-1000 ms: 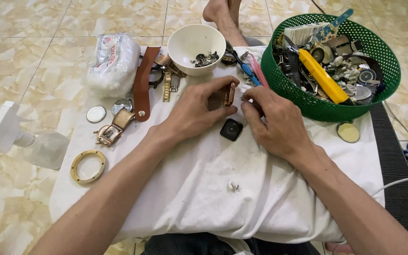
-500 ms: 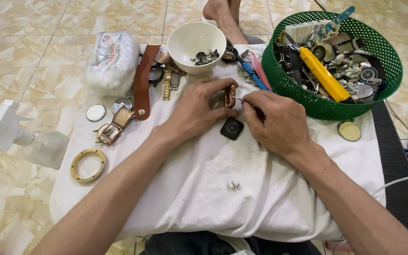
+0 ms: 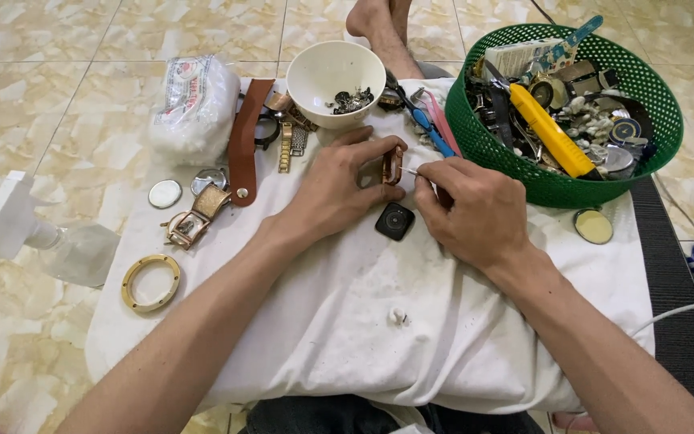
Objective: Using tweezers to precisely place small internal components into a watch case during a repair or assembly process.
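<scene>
Pinching upright copper-brown watch case [image 3: 393, 166], left hand [image 3: 339, 189]

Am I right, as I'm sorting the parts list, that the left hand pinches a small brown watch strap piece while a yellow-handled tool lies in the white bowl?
Not quite. The head view shows the yellow-handled tool lying in the green plastic basket, not the white bowl, which holds only small dark metal bits. The left hand does pinch the small brown watch strap piece.
</scene>
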